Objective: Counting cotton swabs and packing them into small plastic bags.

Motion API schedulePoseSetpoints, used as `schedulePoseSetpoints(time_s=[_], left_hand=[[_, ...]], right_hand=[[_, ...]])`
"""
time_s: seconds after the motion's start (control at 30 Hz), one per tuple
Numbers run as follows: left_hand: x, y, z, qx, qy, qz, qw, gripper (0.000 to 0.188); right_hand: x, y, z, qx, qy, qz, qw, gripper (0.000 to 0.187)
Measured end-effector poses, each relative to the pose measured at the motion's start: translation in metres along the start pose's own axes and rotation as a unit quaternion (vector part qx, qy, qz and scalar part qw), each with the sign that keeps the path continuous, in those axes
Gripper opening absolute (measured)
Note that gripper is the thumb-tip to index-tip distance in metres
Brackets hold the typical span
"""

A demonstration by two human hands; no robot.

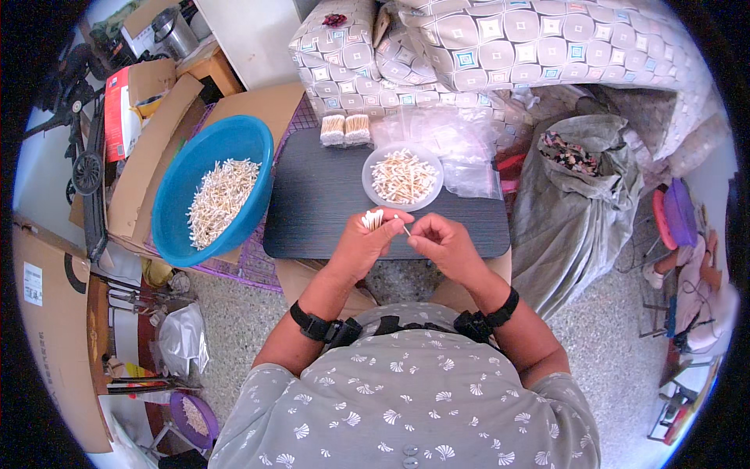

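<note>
Left of the round translucent white plastic bowl (437,187) stands a large round blue plastic basin (170,211); before the bowl's near left edge, the left hand (375,238) is curled around a bundle of slim white-tipped cotton swabs (372,220). Further right, directly before the bowl, a single slim white-tipped cotton swab (402,227) slants between the hands, its far tip leftward beside the left fingers, contact undeterminable. Before the bowl's near right edge, the right hand (440,241), the nearer to its lower end, appears to pinch that end between thumb and forefinger.
</note>
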State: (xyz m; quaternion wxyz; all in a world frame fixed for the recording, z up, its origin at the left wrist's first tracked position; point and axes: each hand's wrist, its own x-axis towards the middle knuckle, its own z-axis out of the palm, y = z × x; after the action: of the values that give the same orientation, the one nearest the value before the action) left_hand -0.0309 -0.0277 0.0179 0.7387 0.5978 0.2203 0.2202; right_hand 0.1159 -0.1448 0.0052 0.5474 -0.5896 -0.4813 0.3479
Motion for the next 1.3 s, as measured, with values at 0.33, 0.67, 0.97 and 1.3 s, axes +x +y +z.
schedulePoseSetpoints(time_s=[0.33, 0.67, 0.97, 1.3], left_hand=[[-0.003, 0.007, 0.005, 0.040, -0.001, -0.024, 0.999, 0.018], [-0.001, 0.002, 0.010, 0.008, -0.024, -0.017, 1.000, 0.015], [0.003, -0.009, 0.007, 0.000, -0.043, -0.022, 0.999, 0.022], [0.018, -0.023, -0.018, -0.122, -0.004, 0.033, 0.992, 0.028]], right_hand=[[0.000, 0.001, 0.000, 0.027, 0.014, -0.014, 0.999, 0.009], [0.003, 0.002, 0.004, 0.099, 0.012, 0.007, 0.995, 0.020], [0.007, 0.008, 0.009, 0.160, -0.005, 0.008, 0.987, 0.028], [0.015, 0.034, 0.001, -0.014, 0.019, 0.010, 1.000, 0.015]])
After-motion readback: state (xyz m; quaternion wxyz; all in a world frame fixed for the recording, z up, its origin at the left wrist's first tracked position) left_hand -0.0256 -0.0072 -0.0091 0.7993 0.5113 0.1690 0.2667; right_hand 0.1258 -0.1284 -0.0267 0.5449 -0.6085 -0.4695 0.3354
